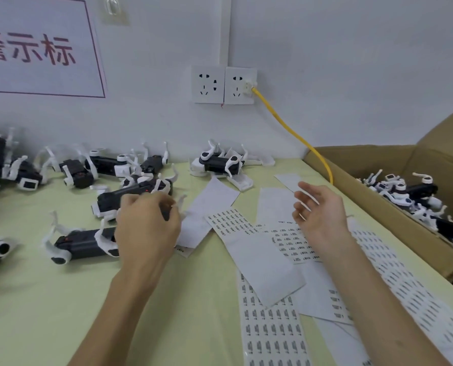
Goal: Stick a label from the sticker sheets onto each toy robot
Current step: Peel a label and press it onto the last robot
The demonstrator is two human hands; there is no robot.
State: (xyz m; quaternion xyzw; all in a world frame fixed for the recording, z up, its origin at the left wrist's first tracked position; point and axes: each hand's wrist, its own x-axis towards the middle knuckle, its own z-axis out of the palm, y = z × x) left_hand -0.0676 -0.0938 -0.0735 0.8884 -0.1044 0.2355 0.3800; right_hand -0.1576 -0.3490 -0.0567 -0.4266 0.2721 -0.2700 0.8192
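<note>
While left hand [146,228] grips toy robot [112,200], probably steadying it, right hand [318,210] hovers slack, empty, over sticker sheets [273,336].

- On the wall sign [39,46], a white sheet with a dark red border at upper left, we read three large dark red Chinese characters: 警示标. The first is cut off by the left edge of our view.
- On the sticker sheets [271,336] spread over the table [48,299], we see rows of small dark print, all alike in shape, but it is too small and blurred for us to read any character or number.
- On a toy robot [84,245] lying at the left, we see a small red mark on the dark body; we cannot tell whether it is lettering.
</note>
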